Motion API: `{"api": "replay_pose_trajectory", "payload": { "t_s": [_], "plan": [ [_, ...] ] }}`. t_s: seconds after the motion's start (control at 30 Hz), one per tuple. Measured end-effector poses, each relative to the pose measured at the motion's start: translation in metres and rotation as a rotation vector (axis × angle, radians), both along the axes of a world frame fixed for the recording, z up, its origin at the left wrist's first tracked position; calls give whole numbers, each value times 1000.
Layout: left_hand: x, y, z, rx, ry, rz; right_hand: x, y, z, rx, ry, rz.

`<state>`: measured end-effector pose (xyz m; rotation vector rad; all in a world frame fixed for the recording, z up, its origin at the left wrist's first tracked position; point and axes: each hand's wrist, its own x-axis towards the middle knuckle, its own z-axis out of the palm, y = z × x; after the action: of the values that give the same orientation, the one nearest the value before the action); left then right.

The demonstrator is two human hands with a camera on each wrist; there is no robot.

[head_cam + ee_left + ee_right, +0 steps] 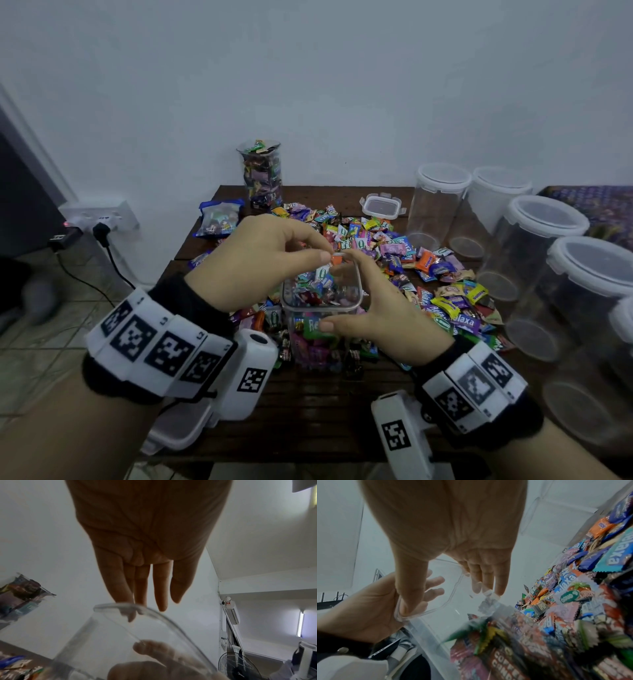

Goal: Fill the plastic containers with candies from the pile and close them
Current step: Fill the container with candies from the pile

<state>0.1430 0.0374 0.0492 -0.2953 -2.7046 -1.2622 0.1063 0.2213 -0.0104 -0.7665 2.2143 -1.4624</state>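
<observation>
A clear square plastic container (322, 310) stands on the dark wooden table (325, 404), in front of the candy pile (394, 260). Wrapped candies fill it partway. My right hand (337, 293) grips it from the right, thumb on the near wall and fingers over the far rim. In the right wrist view my right hand (447, 597) spans the container's rim (453, 595), with candies (505, 649) inside. My left hand (322, 251) hovers over the mouth with relaxed fingers. The left wrist view shows my left hand (154, 601) holding nothing above the rim (154, 615). An orange wrapper (335, 258) lies by the left thumb tip.
A filled, lidless jar (262, 174) stands at the back by the wall, with a candy bag (219, 219) to its left. A small lid (381, 205) lies behind the pile. Several empty lidded containers (442, 202) line the right side. Another lid (178, 431) lies at the front left edge.
</observation>
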Motion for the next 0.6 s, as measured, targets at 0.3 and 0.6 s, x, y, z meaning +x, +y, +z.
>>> {"api": "replay_pose_trajectory", "payload": {
  "t_s": [0.3, 0.6],
  "plan": [
    [-20, -19, -8, 260, 70, 179, -10, 12, 3, 104, -32, 158],
    [-60, -33, -42, 393, -69, 362, -58, 5, -2, 31, 41, -191]
  ]
}}
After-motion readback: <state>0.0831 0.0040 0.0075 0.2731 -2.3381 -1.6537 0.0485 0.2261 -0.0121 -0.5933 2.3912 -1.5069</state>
